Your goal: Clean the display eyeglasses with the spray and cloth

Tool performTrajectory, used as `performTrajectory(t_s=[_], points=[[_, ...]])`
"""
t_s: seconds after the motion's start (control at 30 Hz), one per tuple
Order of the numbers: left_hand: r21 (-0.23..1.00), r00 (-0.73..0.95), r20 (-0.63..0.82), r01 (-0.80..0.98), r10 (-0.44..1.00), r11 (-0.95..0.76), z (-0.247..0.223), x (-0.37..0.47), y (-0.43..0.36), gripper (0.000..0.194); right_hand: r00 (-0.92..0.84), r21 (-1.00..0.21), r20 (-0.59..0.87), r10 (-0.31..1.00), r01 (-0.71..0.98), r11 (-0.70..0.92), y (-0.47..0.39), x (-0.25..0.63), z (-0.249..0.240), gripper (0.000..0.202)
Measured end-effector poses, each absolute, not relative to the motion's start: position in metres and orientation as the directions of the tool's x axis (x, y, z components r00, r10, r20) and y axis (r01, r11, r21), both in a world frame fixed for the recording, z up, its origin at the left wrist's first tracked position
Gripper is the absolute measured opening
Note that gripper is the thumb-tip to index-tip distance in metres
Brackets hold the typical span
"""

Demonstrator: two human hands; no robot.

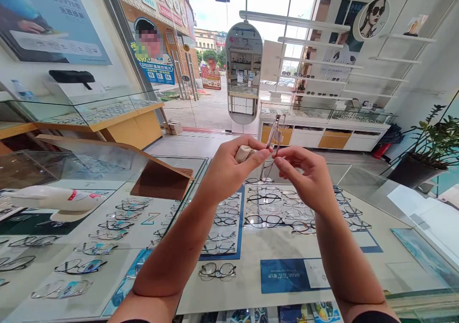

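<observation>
Above the glass display case, my left hand (238, 163) is closed on a pair of eyeglasses (275, 134), held on edge with the lenses upright. A crumpled beige cloth (245, 154) is tucked in the same hand, between palm and fingers. My right hand (304, 170) pinches the eyeglasses from the other side, its fingertips close to the left ones. Exactly which part of the frame each hand grips is hard to make out. Beneath the hands, several rows of eyeglasses (263, 199) lie inside the case.
A single pair of glasses (217, 270) lies near me, left of a blue and white card (296, 275). At left are a brown wooden stand (161, 177) and a white bottle-shaped object (60, 198). An oval mirror (244, 74) stands ahead; a potted plant (421, 156) is at right.
</observation>
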State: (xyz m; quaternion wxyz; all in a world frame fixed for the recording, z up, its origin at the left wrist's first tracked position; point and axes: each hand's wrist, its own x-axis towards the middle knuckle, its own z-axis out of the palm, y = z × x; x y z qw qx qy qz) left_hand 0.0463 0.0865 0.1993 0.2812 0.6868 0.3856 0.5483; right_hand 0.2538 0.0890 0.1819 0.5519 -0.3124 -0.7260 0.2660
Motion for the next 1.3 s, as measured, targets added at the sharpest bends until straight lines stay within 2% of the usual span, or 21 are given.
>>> performTrajectory(t_s=[0.33,0.5,0.6,0.7,0.83,0.97,1.1,1.3], points=[[0.79,0.12,0.541,0.267,0.832,-0.552,0.202,0.048,0.085,0.027,-0.183,-0.729,0.643,0.744,0.153,0.668,0.083,0.26,0.189,0.015],[0.774,0.055,0.563,0.316,0.825,-0.549,0.203,0.047,0.086,0.024,-0.021,-0.695,0.692,0.722,0.252,0.673,0.085,0.269,0.19,0.011],[0.751,0.002,0.59,0.366,0.807,-0.55,0.203,0.048,0.087,0.022,0.141,-0.648,0.751,0.645,0.348,0.678,0.088,0.273,0.189,0.011],[0.745,0.004,0.585,0.392,0.811,-0.539,0.201,0.05,0.088,0.023,0.233,-0.547,0.836,0.497,0.417,0.726,0.09,0.27,0.189,0.016],[0.725,0.041,0.597,0.399,0.801,-0.561,0.197,0.056,0.088,0.026,0.121,-0.392,0.915,0.386,0.505,0.769,0.094,0.261,0.184,0.055],[0.685,0.067,0.617,0.443,0.784,-0.578,0.195,0.058,0.086,0.024,0.028,-0.324,0.919,0.393,0.62,0.715,0.102,0.257,0.176,0.082],[0.682,0.057,0.635,0.426,0.771,-0.594,0.193,0.058,0.087,0.024,0.012,-0.311,0.915,0.402,0.656,0.688,0.105,0.257,0.172,0.089],[0.679,-0.038,0.701,0.342,0.713,-0.649,0.19,0.056,0.094,0.026,-0.028,-0.289,0.907,0.419,0.683,0.671,0.104,0.264,0.173,0.08]])
